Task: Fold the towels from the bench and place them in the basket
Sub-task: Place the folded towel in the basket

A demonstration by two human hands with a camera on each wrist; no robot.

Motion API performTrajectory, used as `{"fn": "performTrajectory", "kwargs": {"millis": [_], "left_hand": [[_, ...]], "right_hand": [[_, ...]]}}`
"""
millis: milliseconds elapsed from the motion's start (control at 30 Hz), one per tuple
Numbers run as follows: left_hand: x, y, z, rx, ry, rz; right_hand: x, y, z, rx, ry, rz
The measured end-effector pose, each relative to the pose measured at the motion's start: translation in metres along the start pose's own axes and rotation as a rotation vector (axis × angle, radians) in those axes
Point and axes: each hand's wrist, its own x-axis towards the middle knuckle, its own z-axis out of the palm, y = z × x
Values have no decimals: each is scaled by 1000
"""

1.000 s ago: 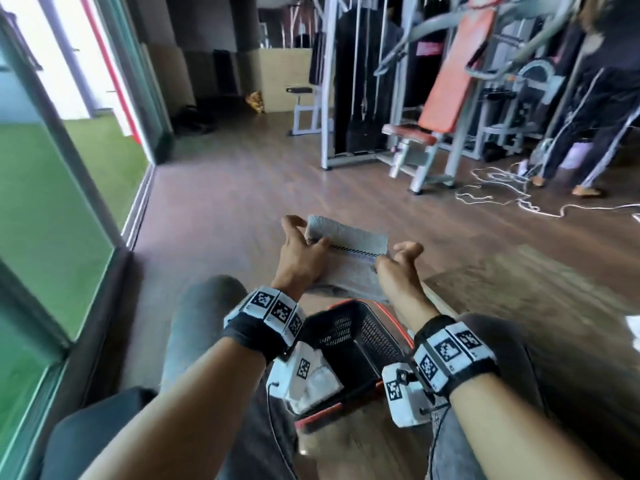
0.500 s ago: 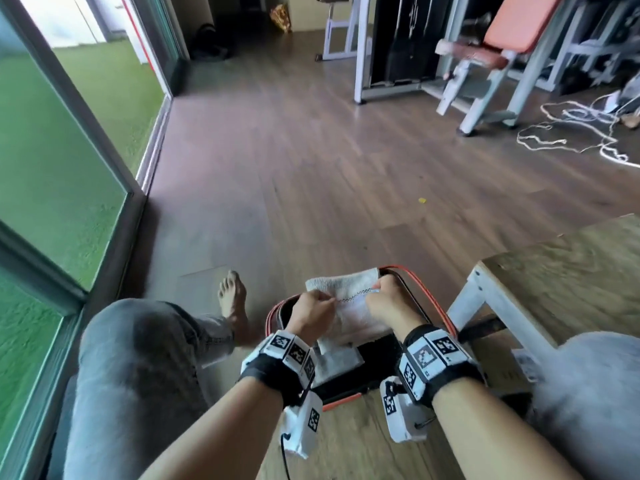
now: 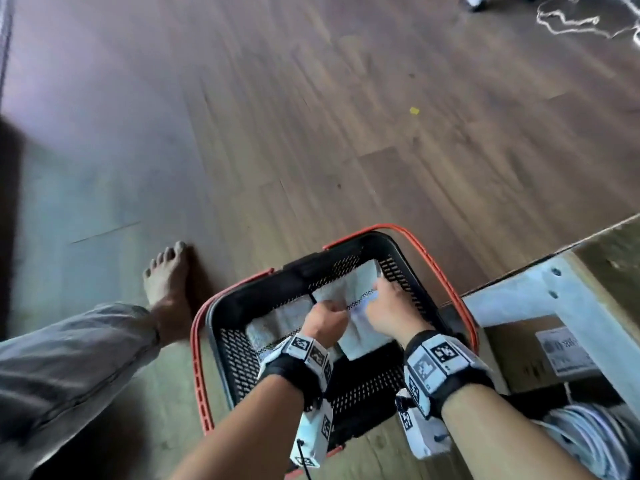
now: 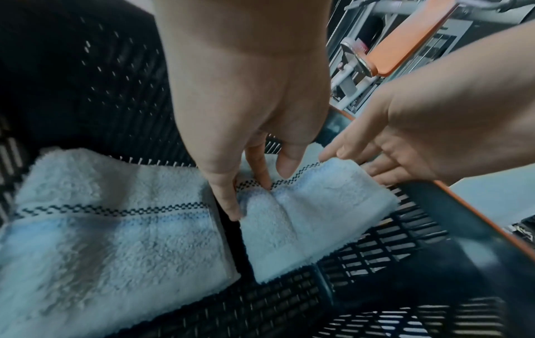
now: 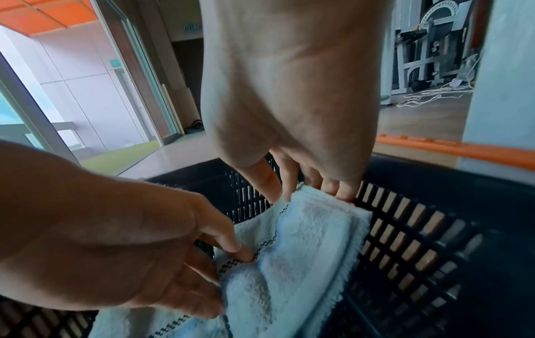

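A black mesh basket [image 3: 235, 358] with orange handles stands on the wooden floor between my legs and the bench. Two folded white towels with a checkered band lie in it side by side. The left towel [image 3: 277, 320] [image 4: 115, 228] lies flat, untouched. Both hands hold the right towel [image 3: 362, 336] [image 4: 318, 217] [image 5: 304, 240], low in the basket against its far right wall. My left hand [image 3: 325, 317] [image 4: 260, 189] pinches its near edge at the band. My right hand [image 3: 388, 303] [image 5: 312, 189] grips its far edge, fingers above and below.
The bench [image 3: 554, 282], a white frame with a wooden top, stands right of the basket, with a cardboard box [image 3: 540, 348] beneath it. My bare foot [image 3: 168, 282] rests left of the basket. White rope [image 3: 571, 19] lies far right on the floor.
Both hands have brought the folded towel down from in front of me into the basket, beside the towel lying there. The head view has tipped down toward the basket.
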Motion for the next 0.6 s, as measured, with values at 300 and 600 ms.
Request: {"fn": "performTrajectory", "kwargs": {"millis": [300,600], "left_hand": [[48,-33,10,3,-35,-107],[37,-26,5,2,42,-134]], "right_hand": [[28,6,20,10,-109,39],[17,2,17,25,-154,41]]}}
